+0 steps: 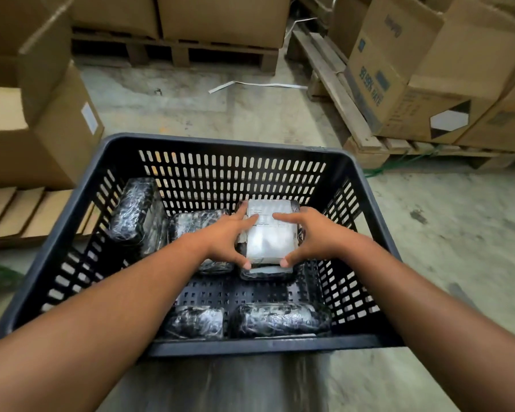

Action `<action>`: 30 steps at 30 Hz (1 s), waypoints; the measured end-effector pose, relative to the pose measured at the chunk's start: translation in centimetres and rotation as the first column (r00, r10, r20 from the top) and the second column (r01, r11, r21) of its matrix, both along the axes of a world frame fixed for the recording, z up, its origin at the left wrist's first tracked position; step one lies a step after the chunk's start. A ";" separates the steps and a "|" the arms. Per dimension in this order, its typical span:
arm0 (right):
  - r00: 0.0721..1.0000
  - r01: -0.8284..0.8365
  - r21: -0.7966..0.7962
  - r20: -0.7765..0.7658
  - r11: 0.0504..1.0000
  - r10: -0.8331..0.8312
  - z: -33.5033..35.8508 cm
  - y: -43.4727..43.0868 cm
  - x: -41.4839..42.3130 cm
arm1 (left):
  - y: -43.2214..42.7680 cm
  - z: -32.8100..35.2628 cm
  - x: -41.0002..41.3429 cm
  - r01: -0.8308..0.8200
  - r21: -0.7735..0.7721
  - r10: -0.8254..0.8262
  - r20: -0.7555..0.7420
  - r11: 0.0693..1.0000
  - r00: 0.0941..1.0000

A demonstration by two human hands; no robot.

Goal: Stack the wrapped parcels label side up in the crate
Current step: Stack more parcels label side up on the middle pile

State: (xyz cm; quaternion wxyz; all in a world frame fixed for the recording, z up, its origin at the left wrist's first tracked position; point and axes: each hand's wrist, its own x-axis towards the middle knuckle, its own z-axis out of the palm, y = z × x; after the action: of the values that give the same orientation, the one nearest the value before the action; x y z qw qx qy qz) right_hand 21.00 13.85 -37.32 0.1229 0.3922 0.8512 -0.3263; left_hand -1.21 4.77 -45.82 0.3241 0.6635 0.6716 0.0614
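Both bare hands are down inside the dark grey slotted plastic crate, clasped around one black parcel wrapped in clear shiny film. Its white printed label faces up, covering most of the top, with a few lines of text too small to read. The left hand grips its left edge, fingers spread over the top and thumb hooked at the near corner; the right hand mirrors this on the right edge. The parcel sits toward the far right of the crate, on top of another wrapped parcel whose near edge shows beneath it.

Just left lies a film-wrapped black parcel, showing no label from here. A further one leans tilted against the left wall. Two more lie side by side along the near wall, dark sides up. The crate stands on a concrete floor among brown cardboard boxes on wooden pallets.
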 end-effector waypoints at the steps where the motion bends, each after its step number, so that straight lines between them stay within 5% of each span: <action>1: 0.999 -0.039 0.017 0.015 0.999 0.038 0.6 -0.9 0.4 | -0.1 -0.1 -0.1 0.000 0.004 0.000 0.006 1.000 1.000; 6: 0.943 -0.229 -0.247 0.185 0.942 0.278 0.9 -4.1 2.9 | -0.2 -0.8 -0.3 -0.002 0.041 0.001 0.041 0.999 0.999; 9: 0.907 -0.288 -0.225 0.248 0.931 0.341 0.0 -4.4 3.5 | 0.0 -0.9 -0.4 -0.006 0.039 0.003 0.070 0.999 0.998; 15: 0.970 -0.165 -0.278 0.126 0.946 0.206 0.4 -2.7 3.8 | 0.2 -0.9 -0.5 -0.025 0.037 0.021 0.092 0.999 0.995; 23: 0.986 -0.158 -0.146 0.035 0.977 0.165 -0.4 -2.1 3.2 | 0.1 0.7 -0.7 -0.035 -0.003 0.035 0.127 0.999 0.991; 27: 0.989 -0.139 -0.193 -0.080 0.971 0.126 0.5 -1.3 3.4 | -0.4 3.6 -1.9 -0.120 0.015 0.109 0.318 0.993 0.942; 30: 0.986 -0.129 -0.205 -0.135 0.970 0.102 2.4 -0.2 3.6 | -1.3 6.5 -2.1 -0.249 -0.015 0.215 0.552 0.969 0.805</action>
State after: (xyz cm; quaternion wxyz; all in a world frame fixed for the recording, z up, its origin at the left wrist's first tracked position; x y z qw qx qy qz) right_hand 24.64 13.66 -34.96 0.1299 0.3056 0.8388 -0.4315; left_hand -3.33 3.45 -39.34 0.4737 0.5400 0.6239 0.3079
